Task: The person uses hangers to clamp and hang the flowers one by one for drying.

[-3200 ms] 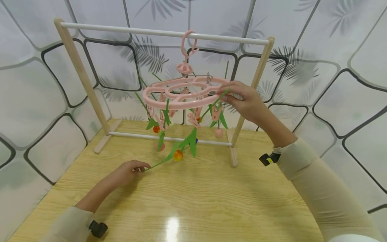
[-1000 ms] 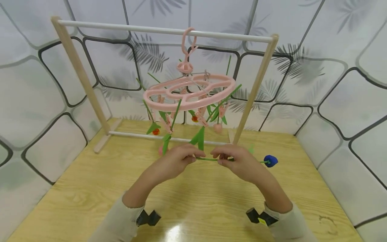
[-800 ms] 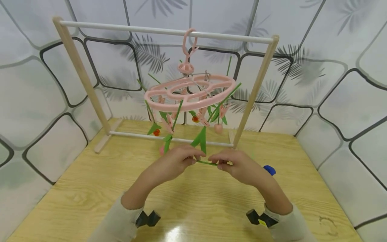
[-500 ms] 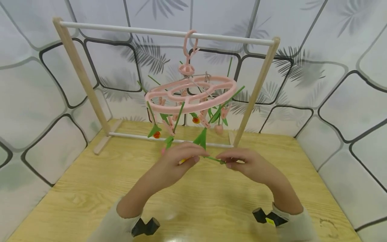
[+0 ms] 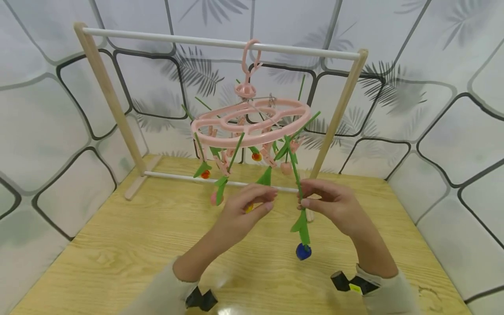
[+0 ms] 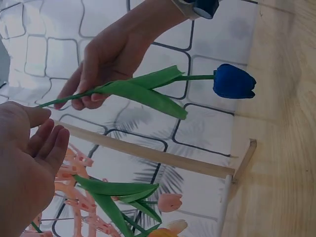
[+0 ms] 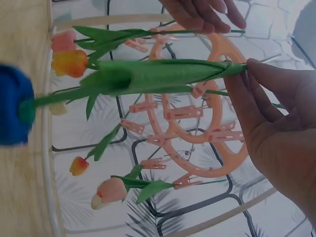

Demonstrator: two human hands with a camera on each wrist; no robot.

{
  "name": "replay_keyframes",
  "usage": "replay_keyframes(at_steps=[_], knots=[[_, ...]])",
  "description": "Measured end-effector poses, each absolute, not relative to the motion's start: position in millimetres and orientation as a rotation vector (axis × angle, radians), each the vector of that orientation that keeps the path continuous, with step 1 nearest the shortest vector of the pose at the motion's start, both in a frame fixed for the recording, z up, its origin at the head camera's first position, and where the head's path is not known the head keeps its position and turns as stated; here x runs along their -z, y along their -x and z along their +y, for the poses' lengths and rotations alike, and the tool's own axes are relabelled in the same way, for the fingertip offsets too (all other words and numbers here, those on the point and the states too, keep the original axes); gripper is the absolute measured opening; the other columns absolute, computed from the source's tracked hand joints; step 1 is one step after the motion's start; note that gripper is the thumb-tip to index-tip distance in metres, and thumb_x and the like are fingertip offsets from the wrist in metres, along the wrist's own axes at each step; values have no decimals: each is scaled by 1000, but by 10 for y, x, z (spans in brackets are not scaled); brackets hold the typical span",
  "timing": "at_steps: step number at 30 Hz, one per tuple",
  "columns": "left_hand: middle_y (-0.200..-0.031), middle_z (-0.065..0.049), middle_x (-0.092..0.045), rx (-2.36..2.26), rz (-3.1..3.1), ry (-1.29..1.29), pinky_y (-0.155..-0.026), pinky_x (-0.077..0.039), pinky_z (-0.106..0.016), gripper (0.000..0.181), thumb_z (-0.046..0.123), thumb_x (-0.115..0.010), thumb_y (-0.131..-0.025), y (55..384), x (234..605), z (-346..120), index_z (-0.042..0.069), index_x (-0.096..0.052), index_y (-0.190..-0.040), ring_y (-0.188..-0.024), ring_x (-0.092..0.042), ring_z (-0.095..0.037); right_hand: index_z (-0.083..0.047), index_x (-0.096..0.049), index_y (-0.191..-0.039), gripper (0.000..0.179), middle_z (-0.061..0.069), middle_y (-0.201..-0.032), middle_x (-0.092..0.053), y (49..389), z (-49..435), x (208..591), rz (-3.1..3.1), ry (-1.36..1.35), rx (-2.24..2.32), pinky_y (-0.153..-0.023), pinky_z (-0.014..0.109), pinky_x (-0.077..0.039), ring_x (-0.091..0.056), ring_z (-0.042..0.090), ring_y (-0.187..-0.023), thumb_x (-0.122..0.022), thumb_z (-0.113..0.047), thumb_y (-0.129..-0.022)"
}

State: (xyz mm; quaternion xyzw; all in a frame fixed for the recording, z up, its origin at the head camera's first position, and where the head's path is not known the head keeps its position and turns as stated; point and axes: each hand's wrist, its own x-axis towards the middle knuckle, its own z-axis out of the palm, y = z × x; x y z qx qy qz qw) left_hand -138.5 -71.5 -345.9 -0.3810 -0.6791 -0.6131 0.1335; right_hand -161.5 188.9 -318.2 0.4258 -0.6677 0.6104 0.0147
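Note:
My right hand (image 5: 337, 209) pinches the green stem of a blue tulip (image 5: 303, 251), which hangs head down in front of the rack. The stem's bare end points up toward the pink clip hanger (image 5: 220, 142). In the left wrist view the tulip's blue head (image 6: 233, 81) and long leaves show fully. My left hand (image 5: 242, 212) is beside it with fingers loosely curved and apart from the thumb, holding nothing. Pink clothespins (image 5: 269, 158) under the hanger hold several upside-down tulips, among them a pink one (image 5: 214, 198) and an orange one (image 5: 205, 174). A yellow-orange bloom is partly hidden behind my left hand.
The hanger's hook (image 5: 250, 57) loops over the white rod (image 5: 307, 51) of a rack with wooden posts (image 5: 104, 89). A lower white rod (image 5: 185, 177) runs near the wood-grain table (image 5: 130, 245). Patterned cloth (image 5: 441, 144) stands behind and at both sides.
My right hand has come down from the hanger and taken the blue tulip's stem. The tulip has swung from lying sideways to hanging head down; my left hand has let go of it.

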Motion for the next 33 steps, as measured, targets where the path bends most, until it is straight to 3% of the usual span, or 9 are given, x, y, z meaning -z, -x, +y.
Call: replay_keyframes(at_steps=[9, 18, 25, 29, 33], knots=[[-125, -12, -61, 1972, -1990, 1053, -102, -53, -39, 40, 6, -62, -100, 1369, 3556, -588, 6, -57, -140, -118, -63, -22, -5, -56, -143, 51, 2, -106, -67, 1537, 1637, 3257, -1932, -1120, -2201, -83, 33, -61, -70, 15, -95, -59, 12, -95], [-129, -8, -57, 2048, -2021, 1014, -100, -53, -32, 42, 7, -64, -99, 1353, 3567, -556, 8, -57, -140, -120, -58, -24, -21, -67, -127, 53, -2, -104, -70, 1510, 1431, 3348, -1792, -937, -2386, -81, 30, -61, -70, 11, -94, -58, 17, -92], [-132, -7, -53, 2076, -2041, 996, -97, -55, -31, 42, 5, -64, -98, 1373, 3583, -561, 10, -57, -140, -117, -57, -21, -19, -67, -122, 42, -5, -101, -69, 1473, 1361, 3367, -1855, -745, -2380, -80, 25, -59, -67, 11, -93, -65, 10, -91], [-132, -7, -54, 2025, -2100, 963, -95, -55, -31, 42, 5, -64, -98, 1387, 3587, -570, 11, -58, -139, -114, -59, -21, -22, -66, -119, 37, -6, -102, -68, 1456, 1346, 3363, -1992, -641, -2262, -81, 24, -57, -64, 12, -98, -68, 3, -92], [-133, -6, -57, 1984, -2163, 944, -96, -55, -31, 43, 6, -64, -99, 1392, 3589, -580, 12, -58, -141, -111, -60, -20, -18, -65, -118, 30, -5, -104, -67, 1452, 1350, 3359, -2107, -614, -2121, -84, 25, -57, -64, 14, -103, -68, 0, -94]])
